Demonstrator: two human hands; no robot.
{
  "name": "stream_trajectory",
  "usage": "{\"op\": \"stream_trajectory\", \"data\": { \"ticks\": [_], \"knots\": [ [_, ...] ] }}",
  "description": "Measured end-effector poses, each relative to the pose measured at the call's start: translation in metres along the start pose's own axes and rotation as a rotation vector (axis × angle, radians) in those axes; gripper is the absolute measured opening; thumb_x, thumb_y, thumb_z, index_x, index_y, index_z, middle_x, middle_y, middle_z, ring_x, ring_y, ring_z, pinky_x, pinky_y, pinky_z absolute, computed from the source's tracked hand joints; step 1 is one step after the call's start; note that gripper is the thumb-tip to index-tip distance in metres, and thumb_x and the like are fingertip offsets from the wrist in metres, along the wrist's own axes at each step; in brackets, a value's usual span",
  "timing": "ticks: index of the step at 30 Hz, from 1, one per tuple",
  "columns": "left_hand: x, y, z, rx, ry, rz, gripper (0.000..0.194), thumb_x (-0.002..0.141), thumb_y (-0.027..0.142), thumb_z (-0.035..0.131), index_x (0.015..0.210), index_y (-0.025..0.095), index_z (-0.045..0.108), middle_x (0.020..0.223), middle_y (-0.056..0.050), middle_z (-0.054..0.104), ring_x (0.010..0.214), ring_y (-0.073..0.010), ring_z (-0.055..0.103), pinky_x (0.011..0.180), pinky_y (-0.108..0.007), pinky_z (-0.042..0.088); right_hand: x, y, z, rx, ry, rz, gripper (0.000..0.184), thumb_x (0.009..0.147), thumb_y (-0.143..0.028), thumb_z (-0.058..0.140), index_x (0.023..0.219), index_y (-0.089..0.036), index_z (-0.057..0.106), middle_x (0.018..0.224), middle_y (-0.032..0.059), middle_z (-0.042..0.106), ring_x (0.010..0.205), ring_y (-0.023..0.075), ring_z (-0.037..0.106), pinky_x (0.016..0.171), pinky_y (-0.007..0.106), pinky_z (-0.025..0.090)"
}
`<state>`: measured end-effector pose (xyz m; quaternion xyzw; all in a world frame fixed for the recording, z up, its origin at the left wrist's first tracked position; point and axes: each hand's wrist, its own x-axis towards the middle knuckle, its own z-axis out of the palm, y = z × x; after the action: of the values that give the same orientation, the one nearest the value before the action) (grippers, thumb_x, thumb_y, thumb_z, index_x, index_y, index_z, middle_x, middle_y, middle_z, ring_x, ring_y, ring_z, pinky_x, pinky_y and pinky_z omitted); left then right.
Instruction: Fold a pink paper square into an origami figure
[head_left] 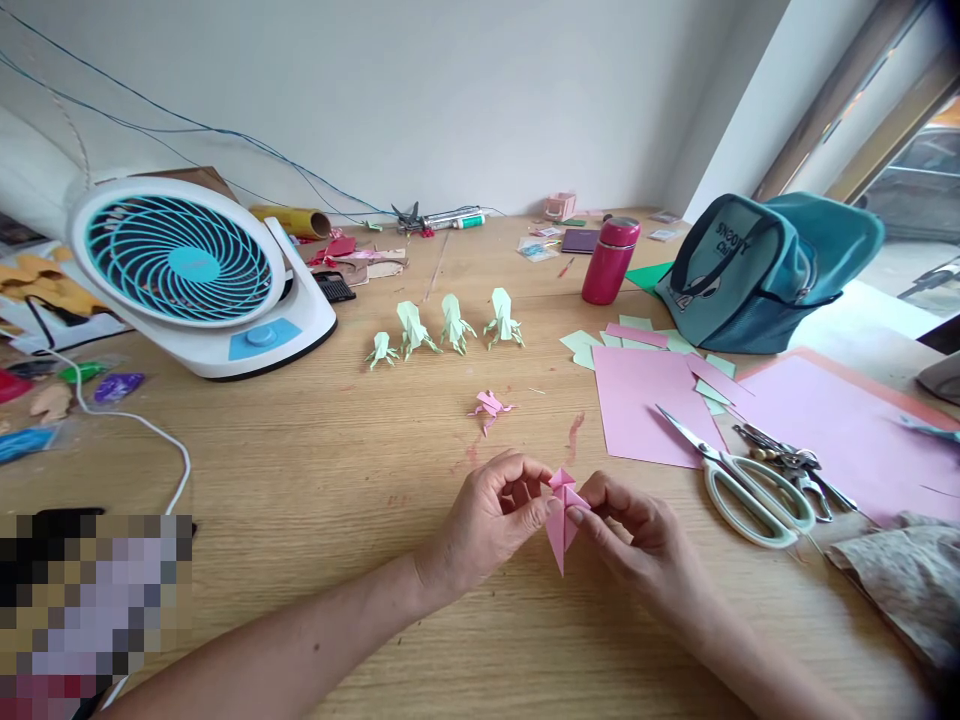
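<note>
Between my two hands is a small folded piece of pink paper (559, 535), with creased flaps and a long point toward me. My left hand (499, 510) pinches its left side between thumb and fingers. On the right edge, my right hand (637, 525) grips a flap the same way. Just beyond my hands lies a small pink origami figure (491, 405) with thin legs. Farther back, several pale green origami figures (454, 325) stand in a row. To the right rests a large pink sheet (649, 400).
White-handled scissors (750, 495) lie at the right beside a bunch of keys (795, 465). Behind them are paper scraps (581, 348), a magenta bottle (611, 262) and a teal bag (750, 270). A white fan (262, 340) stands left, its cable (169, 435) running along the table.
</note>
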<state>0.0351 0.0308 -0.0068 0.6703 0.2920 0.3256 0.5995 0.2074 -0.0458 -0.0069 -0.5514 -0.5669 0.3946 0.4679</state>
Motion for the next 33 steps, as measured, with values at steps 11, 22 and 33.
{"op": "stream_trajectory", "data": {
  "ticks": [11, 22, 33],
  "knots": [
    [0.001, 0.007, 0.001, -0.005, 0.057, -0.017, 0.028, 0.082, 0.035, 0.074, 0.070, 0.013, 0.064, 0.072, 0.000, 0.054, 0.065, -0.0100, 0.049, 0.061, -0.023, 0.038, -0.003, -0.006, 0.005, -0.021, -0.027, 0.015, 0.029, 0.092, -0.037, 0.064, 0.070, -0.018, 0.060, 0.062, -0.0029, 0.055, 0.055, 0.0096, 0.047, 0.052, 0.020, 0.037],
    [0.003, 0.008, 0.004, -0.241, -0.007, -0.218, 0.037, 0.078, 0.049, 0.078, 0.076, 0.014, 0.066, 0.066, 0.003, 0.057, 0.058, -0.0071, 0.045, 0.055, -0.020, 0.036, -0.001, 0.002, 0.001, 0.030, -0.035, 0.036, 0.034, 0.096, -0.045, 0.058, 0.075, -0.019, 0.060, 0.069, -0.0006, 0.059, 0.066, 0.0124, 0.050, 0.061, 0.023, 0.040],
    [0.005, 0.011, 0.001, -0.248, 0.022, -0.342, 0.047, 0.072, 0.056, 0.078, 0.076, 0.014, 0.060, 0.060, 0.006, 0.049, 0.049, -0.0039, 0.034, 0.042, -0.018, 0.023, 0.000, 0.004, -0.004, -0.136, 0.007, -0.262, 0.013, 0.101, -0.021, 0.051, 0.108, -0.025, 0.062, 0.095, 0.0029, 0.065, 0.088, 0.0150, 0.062, 0.080, 0.026, 0.050]
  ]
}}
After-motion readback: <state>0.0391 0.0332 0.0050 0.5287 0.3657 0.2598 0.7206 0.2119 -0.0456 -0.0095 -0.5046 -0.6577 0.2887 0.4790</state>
